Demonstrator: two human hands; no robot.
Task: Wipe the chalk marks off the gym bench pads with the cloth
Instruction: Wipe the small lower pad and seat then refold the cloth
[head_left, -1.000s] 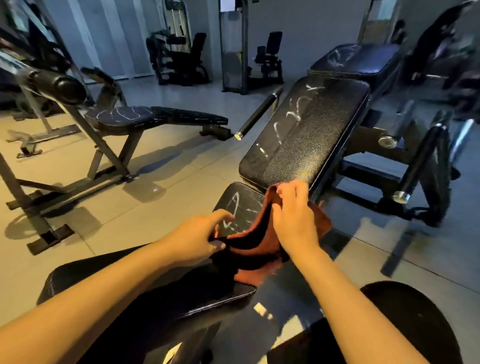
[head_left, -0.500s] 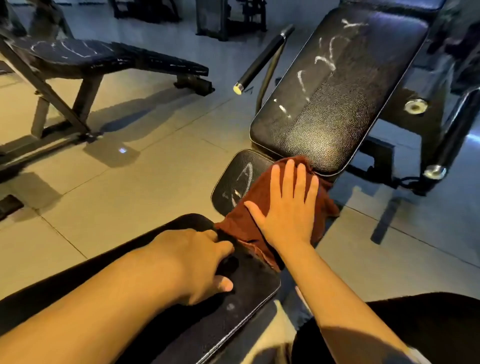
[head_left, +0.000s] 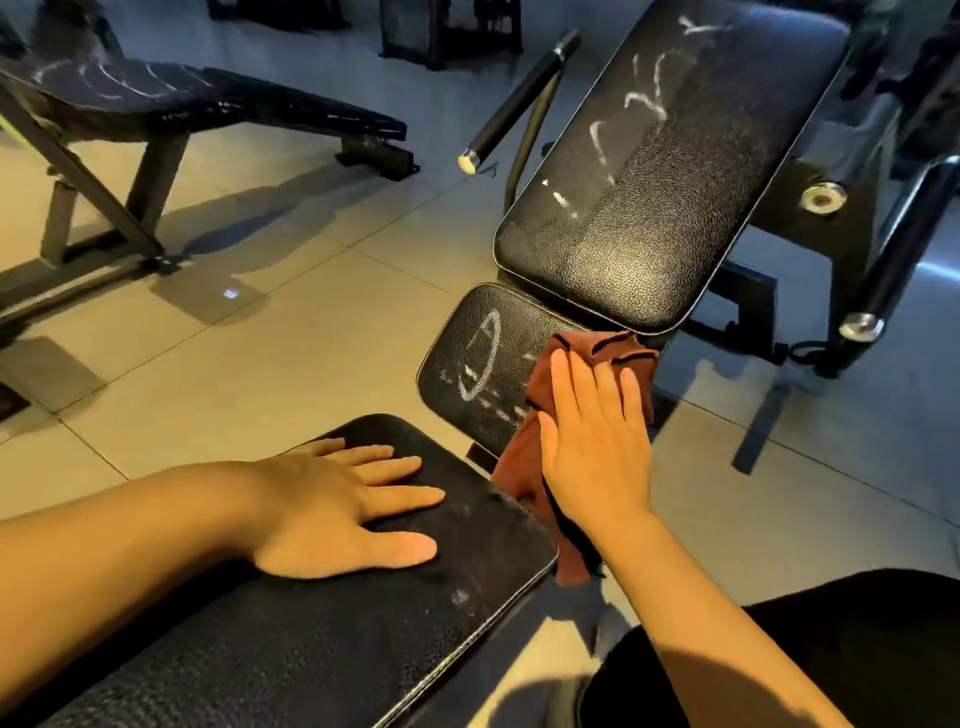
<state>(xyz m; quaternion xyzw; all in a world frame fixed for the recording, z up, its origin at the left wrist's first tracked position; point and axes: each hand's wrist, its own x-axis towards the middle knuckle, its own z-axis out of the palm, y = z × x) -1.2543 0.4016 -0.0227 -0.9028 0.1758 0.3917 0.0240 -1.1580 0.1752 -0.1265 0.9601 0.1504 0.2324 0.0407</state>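
Note:
A rust-brown cloth (head_left: 618, 351) lies on the right edge of a small black seat pad (head_left: 467, 364) that bears white chalk loops. My right hand (head_left: 595, 441) presses flat on the cloth with straight fingers. My left hand (head_left: 343, 512) rests flat, fingers spread, on the long black pad (head_left: 322, 639) nearest me, which shows a faint smear. Beyond the small pad, a large tilted back pad (head_left: 649, 218) carries several white chalk squiggles.
A second bench (head_left: 208, 104) with chalk marks stands at the upper left on the tiled floor (head_left: 260, 332). A black bar with a metal end (head_left: 511, 111) juts out left of the back pad. Metal frame posts (head_left: 883, 270) stand at the right.
My left hand has uncurled and now lies flat on the near pad. My right hand and the cloth have slid right, uncovering more of the small pad's chalk marks.

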